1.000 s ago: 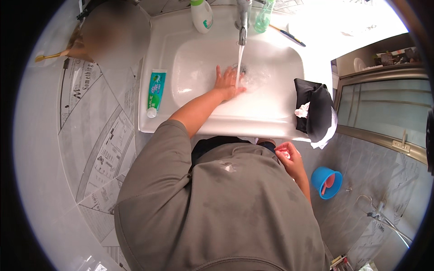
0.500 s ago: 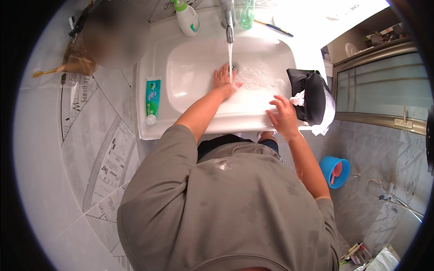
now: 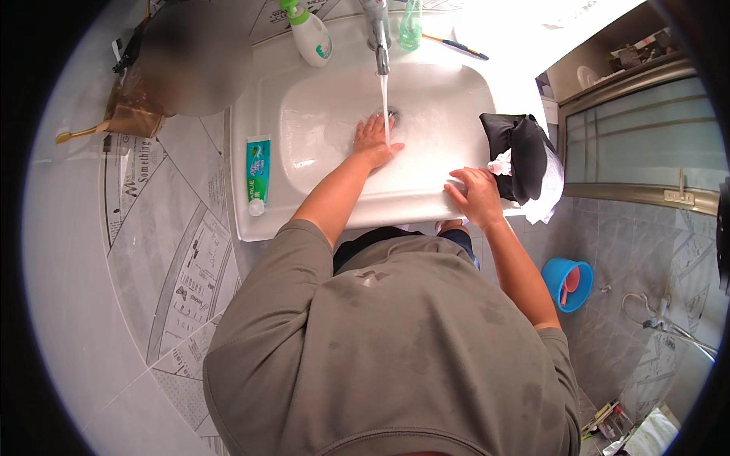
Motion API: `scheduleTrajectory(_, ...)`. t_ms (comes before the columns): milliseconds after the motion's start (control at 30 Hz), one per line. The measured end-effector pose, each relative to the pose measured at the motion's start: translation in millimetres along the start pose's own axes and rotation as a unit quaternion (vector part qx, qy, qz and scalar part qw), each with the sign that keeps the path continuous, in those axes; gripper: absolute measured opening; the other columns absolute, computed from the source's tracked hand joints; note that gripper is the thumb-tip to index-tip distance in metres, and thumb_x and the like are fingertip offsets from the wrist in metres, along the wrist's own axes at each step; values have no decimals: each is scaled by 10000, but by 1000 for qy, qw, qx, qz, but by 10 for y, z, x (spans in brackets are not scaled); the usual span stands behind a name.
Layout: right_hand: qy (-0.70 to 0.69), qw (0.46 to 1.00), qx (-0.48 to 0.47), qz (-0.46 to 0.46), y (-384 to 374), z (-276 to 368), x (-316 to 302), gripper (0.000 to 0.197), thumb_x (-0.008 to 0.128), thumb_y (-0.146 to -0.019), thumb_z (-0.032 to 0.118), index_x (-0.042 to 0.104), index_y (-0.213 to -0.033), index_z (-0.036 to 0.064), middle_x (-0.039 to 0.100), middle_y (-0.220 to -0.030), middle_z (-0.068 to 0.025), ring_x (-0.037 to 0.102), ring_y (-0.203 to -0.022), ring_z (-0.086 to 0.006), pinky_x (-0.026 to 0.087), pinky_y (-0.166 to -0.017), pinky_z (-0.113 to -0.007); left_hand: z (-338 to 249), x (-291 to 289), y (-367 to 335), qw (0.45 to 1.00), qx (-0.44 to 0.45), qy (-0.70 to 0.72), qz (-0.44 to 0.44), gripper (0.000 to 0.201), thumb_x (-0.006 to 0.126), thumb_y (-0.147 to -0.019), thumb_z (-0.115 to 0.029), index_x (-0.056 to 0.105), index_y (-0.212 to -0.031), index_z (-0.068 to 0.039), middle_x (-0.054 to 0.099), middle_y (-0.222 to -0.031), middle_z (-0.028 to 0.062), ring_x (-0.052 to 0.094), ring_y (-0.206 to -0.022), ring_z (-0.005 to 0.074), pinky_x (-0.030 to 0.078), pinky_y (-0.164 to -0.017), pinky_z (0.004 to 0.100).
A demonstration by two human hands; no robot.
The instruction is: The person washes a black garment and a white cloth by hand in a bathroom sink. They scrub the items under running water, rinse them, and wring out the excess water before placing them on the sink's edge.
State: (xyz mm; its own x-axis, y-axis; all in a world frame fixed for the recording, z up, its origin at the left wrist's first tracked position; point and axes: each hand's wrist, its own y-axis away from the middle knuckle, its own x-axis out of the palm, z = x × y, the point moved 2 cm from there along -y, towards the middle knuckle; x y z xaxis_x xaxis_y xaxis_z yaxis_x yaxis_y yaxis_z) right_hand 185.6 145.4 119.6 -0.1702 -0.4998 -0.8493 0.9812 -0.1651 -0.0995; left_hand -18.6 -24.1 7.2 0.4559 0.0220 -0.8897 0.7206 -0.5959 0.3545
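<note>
My left hand (image 3: 372, 143) lies with its fingers spread in the white sink (image 3: 319, 163), close to the drain. Water from the chrome tap (image 3: 380, 45) streams down onto it by the thumb. My right hand (image 3: 477, 195) is at the sink's front right rim, fingers slightly bent and apart, nothing visible in it. Just beyond its fingers sits a bunched black cloth (image 3: 526, 156) on the right rim. White material (image 3: 551, 190) shows beside and under that cloth, and a small pale crumpled piece (image 3: 500, 163) pokes out toward my fingers.
On the left rim lies a green toothpaste tube (image 3: 258, 169). A white pump bottle (image 3: 310, 39), a clear green bottle (image 3: 411, 29) and a dark toothbrush (image 3: 460, 47) are behind the basin. A blue bucket (image 3: 556, 285) with a pink scoop (image 3: 571, 280) stands on the floor at right.
My right hand has come down onto the front rim, its fingers less raised. The splashing at the right of the basin has died down. My left hand stays under the water, nearly unmoved.
</note>
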Motion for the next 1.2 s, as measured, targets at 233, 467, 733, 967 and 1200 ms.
scheduleTrajectory(233, -4, 1000, 13, 17, -12, -31, 22, 247, 682, -799, 288, 661, -938, 84, 663, -934, -71, 603, -948, -264, 410, -923, -369, -6, -26, 6, 1000, 6, 19, -3, 759, 501, -874, -549, 229, -1494, -205, 113, -1571, 48, 32, -1452, 220, -1, -1175, 418)
scheduleTrajectory(467, -10, 999, 22, 29, -19, -18, 19, 250, 674, -809, 293, 662, -945, 84, 663, -954, -73, 601, -956, -266, 409, -929, -373, 30, 22, -6, 999, 6, 20, -33, 780, 563, -840, -544, 229, -1491, -273, 70, -1571, 86, 9, -1451, 257, -4, -1161, 463)
scheduleTrajectory(733, -6, 1000, 15, 22, -14, -7, 6, 257, 667, -815, 301, 659, -957, 86, 662, -969, -74, 601, -969, -264, 400, -964, -373, 565, -66, -152, 900, -201, 127, -364, 784, 562, -826, -584, 289, -1458, -211, 167, -1517, 235, 91, -1421, 386, -31, -1076, 656)
scheduleTrajectory(967, -10, 999, 26, 24, -15, -11, -11, 249, 672, -810, 296, 660, -947, 89, 661, -956, -72, 601, -955, -267, 406, -941, -373, 501, 13, -81, 951, -213, -41, -223, 774, 537, -832, -595, 296, -1457, -207, 79, -1544, 227, 26, -1430, 389, -74, -1064, 665)
scheduleTrajectory(1200, -8, 1000, 4, 7, -13, -23, 9, 249, 679, -804, 295, 658, -931, 83, 661, -940, -71, 604, -936, -267, 413, -919, -370, 489, -23, -60, 953, -222, -47, -199, 775, 540, -831, -589, 290, -1460, -213, 51, -1551, 219, -1, -1434, 383, -75, -1064, 667)
